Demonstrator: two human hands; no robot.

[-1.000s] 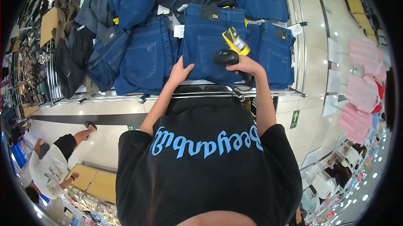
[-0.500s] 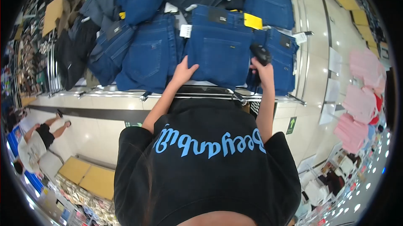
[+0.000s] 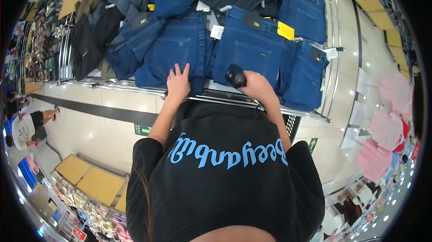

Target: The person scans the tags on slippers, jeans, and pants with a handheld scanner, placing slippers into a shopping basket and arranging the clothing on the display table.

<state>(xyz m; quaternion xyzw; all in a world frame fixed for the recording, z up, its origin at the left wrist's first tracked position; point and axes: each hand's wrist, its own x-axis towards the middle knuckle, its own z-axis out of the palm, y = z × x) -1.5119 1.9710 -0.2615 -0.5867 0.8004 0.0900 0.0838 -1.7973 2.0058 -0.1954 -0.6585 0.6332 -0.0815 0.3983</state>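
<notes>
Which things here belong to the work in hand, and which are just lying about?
Likely in use:
- scanner, in the right hand
- jeans, under the left hand
- yellow tag, on the next pair

Likely just there:
- pink clothes
- floor sign

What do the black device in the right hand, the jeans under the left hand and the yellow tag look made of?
Black device: probably hard plastic, from its smooth, slightly glossy shell.
Jeans: apparently denim, matt blue with visible pocket stitching.
Yellow tag: flat, bright; card or plastic, can't tell.
</notes>
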